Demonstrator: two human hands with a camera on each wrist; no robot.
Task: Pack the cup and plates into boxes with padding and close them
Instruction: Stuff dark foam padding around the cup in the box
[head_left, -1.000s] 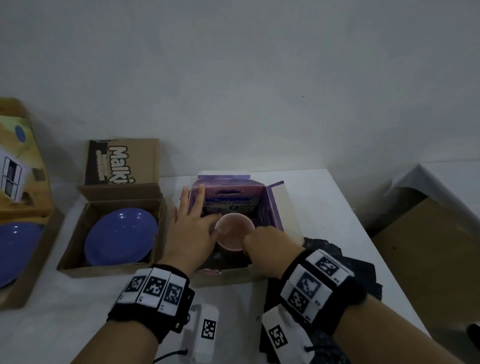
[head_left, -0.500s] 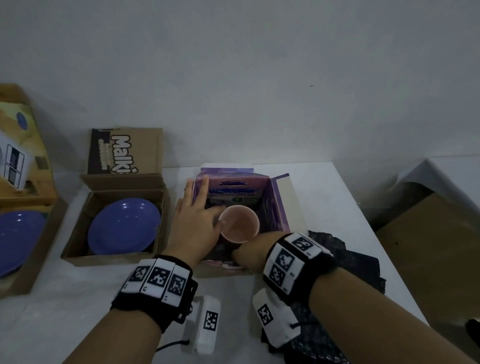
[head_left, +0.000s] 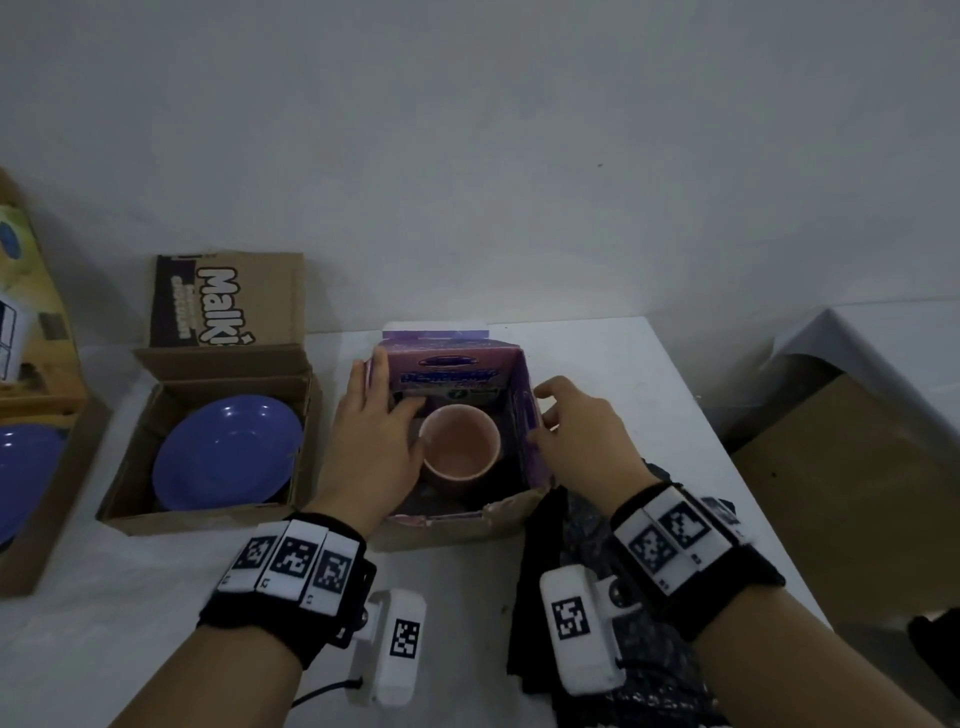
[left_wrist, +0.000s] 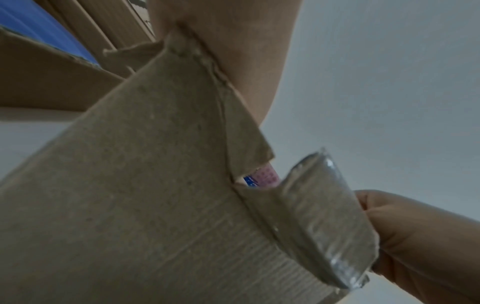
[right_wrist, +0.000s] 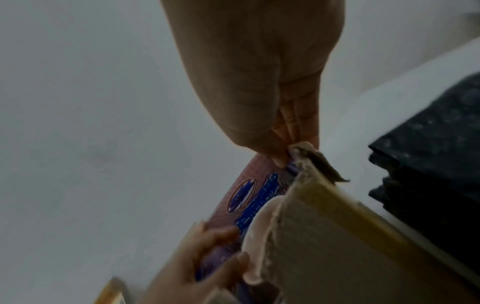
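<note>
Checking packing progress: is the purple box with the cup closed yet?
Still open. The purple box has its flaps raised, and the pink cup stands upright, visible inside from above.

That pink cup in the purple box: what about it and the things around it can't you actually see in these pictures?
- Pink cup: base and any handle, hidden by the purple box walls and the left hand, head view.
- Padding beneath the cup: too dark, head view.
- Far-left blue plate: cut off by the frame edge.
- Left hand's fingers: hidden behind cardboard, left wrist view.
- Right hand on the box's right flap: fingertips hidden, head view.
</note>
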